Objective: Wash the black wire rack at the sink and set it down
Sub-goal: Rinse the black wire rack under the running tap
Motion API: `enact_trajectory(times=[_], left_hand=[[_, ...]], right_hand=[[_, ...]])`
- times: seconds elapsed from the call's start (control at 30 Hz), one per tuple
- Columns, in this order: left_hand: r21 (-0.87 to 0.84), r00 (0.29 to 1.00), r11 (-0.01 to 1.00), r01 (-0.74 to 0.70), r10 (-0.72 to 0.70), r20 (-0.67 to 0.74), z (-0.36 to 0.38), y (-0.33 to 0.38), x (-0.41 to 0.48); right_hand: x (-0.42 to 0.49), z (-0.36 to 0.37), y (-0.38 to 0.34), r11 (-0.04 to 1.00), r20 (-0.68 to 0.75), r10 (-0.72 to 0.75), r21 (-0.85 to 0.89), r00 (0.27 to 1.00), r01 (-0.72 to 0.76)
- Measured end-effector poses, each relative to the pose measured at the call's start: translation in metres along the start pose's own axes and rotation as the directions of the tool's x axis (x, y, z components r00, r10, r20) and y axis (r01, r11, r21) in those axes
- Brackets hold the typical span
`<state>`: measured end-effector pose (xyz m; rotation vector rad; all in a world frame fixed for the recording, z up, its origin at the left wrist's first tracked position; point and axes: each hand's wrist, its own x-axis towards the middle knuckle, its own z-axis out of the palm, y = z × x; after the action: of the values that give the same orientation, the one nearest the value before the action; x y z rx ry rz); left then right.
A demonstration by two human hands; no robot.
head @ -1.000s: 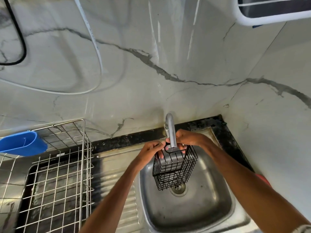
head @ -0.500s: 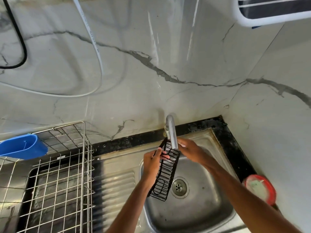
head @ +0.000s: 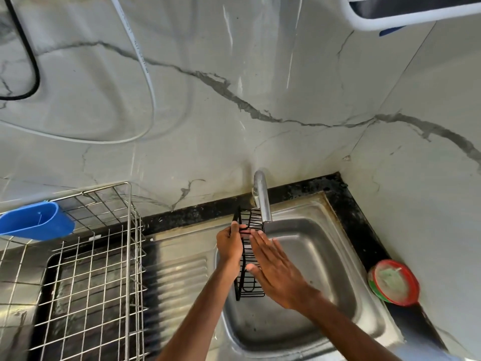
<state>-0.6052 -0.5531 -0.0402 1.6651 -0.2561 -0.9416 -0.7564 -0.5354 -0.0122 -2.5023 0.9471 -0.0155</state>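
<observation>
Black wire rack stands on end over the steel sink, held up in the air above the basin, its long side running away from me. My left hand grasps it near the top, fingers curled round the left edge wire. My right hand lies flat against the rack's right face, fingers straight and together, thumb tucked under; it grips nothing and hides much of the mesh from me.

The rack's upper end sits right by the tap, whose spout crowds in just beside it on the right. Whether the two touch, or whether water is running, I cannot tell.

To my left the ribbed draining board leads to a silver wire dish basket, with a blue plastic tub hooked on its far rim. At the right of the sink, on the dark counter edge, lies a round red-rimmed lid. A white cable and a black cable loop across the marble wall behind.
</observation>
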Motion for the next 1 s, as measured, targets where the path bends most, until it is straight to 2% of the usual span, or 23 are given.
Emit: enact_trajectory(times=[0.07,0.17,0.3,0.43,0.5,0.63,0.73,0.8,0.93,1.0], left_hand=[[0.005,1.0,1.0,-0.002,0.002,0.001,0.002,0.0,-0.005],[-0.025,0.997,1.0,-0.005,0.006,0.071,0.0,-0.001,-0.012],[0.034,0.994,0.999,0.02,-0.024,0.102,-0.003,-0.007,-0.014],[0.049,0.988,0.999,0.009,-0.017,0.156,-0.009,-0.01,-0.019],[0.093,0.982,0.996,-0.016,-0.001,0.188,-0.011,-0.014,-0.022],[0.115,0.975,0.992,-0.058,0.031,0.221,-0.015,-0.021,-0.019],[0.123,0.961,0.988,-0.092,0.056,0.272,-0.022,-0.025,-0.013],[0.162,0.952,0.978,-0.133,0.081,0.294,-0.027,-0.028,-0.01],[0.229,0.946,0.961,-0.153,0.075,0.316,-0.028,-0.025,-0.007],[0.204,0.945,0.968,-0.146,0.075,0.319,-0.028,-0.021,-0.01]], right_hand=[[0.007,0.003,0.005,0.998,-0.006,0.054,-0.01,0.999,-0.054],[0.028,0.0,0.015,0.983,0.044,0.156,0.095,0.987,-0.16],[0.056,-0.017,0.03,0.941,0.15,0.191,0.254,0.97,-0.224],[0.079,-0.025,0.043,0.91,0.288,0.281,0.224,0.915,-0.35],[0.088,-0.028,0.045,0.89,0.295,0.343,0.201,0.892,-0.408],[0.09,-0.017,0.046,0.91,0.248,0.337,0.162,0.908,-0.382],[0.073,-0.002,0.023,0.952,0.212,0.208,0.179,0.955,-0.247],[0.063,0.004,0.009,0.952,0.189,0.178,0.214,0.966,-0.217],[0.076,-0.007,0.013,0.946,0.153,0.233,0.195,0.961,-0.26],[0.085,-0.014,0.025,0.928,0.151,0.248,0.244,0.957,-0.28]])
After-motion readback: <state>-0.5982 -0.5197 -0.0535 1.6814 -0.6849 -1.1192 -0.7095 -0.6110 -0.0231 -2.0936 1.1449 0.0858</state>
